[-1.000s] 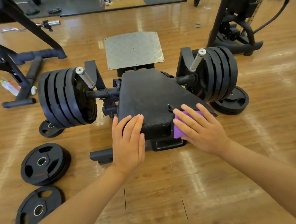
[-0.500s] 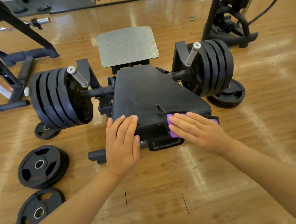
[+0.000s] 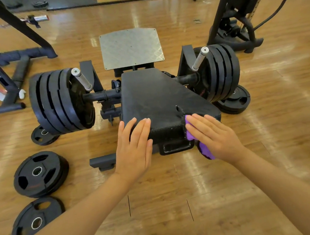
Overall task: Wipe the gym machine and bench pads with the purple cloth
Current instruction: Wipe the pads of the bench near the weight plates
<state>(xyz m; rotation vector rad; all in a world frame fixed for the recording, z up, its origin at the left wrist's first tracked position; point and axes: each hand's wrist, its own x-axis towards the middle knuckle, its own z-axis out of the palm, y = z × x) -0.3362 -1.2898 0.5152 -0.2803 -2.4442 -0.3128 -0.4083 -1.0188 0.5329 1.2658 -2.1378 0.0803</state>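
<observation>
1. Your right hand lies flat, fingers straight and spread, pressing the purple cloth against the near right corner of the black padded machine pad.
2. Your left hand rests flat, fingers together, on the pad's near left edge.
3. Black weight plates lie on the wooden floor at left.

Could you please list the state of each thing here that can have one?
Purple cloth: pressed flat against the pad's near right corner.
Black pad: scuffed, both hands on its near edge.
Right hand: fingers straight, pressing the cloth.
Left hand: flat, fingers straight, resting on the pad.
Weight pegs: both loaded with plates.
Loose plates: lying flat on the floor.
</observation>
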